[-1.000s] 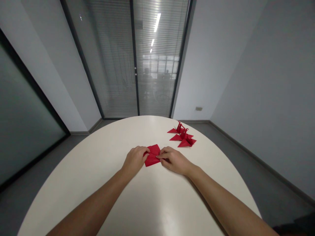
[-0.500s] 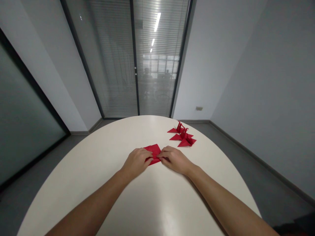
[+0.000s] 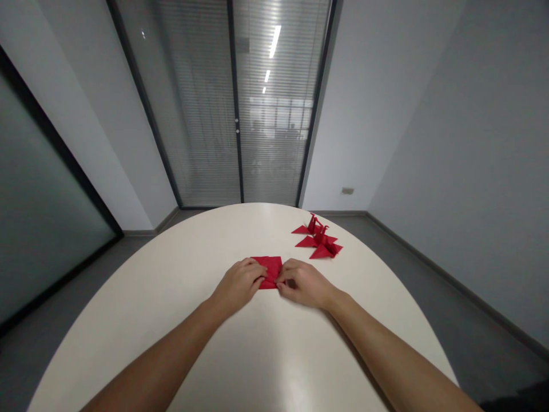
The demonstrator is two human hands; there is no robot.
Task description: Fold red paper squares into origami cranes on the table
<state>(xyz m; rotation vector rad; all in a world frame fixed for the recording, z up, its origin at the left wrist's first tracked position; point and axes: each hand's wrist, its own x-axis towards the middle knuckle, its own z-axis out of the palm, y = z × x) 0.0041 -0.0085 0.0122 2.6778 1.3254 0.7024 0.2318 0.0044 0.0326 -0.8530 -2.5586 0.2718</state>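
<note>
Well, in the head view both hands were at work on one piece of red paper [image 3: 271,265], which lay on the pale, round-edged worktop [image 3: 171,286], ahead of the person and roughly midway across. The left hand [image 3: 240,281] lay over the paper's left part, its fingers bent and its thumb near the side closest to the person; whether it gripped the sheet or only pressed it down, I could not tell. The right hand [image 3: 304,281] was closed at the right edge, thumb and fingertips brought together on the near corner of the paper. The far part of the sheet showed bare between the hands, with a fairly straight far edge, while its finer creases were too small to make out. Beyond the right hand, near the worktop's far right edge, a cluster of red folded paper birds [image 3: 319,237] stood close together with pointed wings spread, one overlapping the next. Past the worktop rose glass panels with blinds [image 3: 274,149] in dark frames, and to the right of them a small plate [image 3: 347,190] sat low on the pale wall [image 3: 377,103]
</note>
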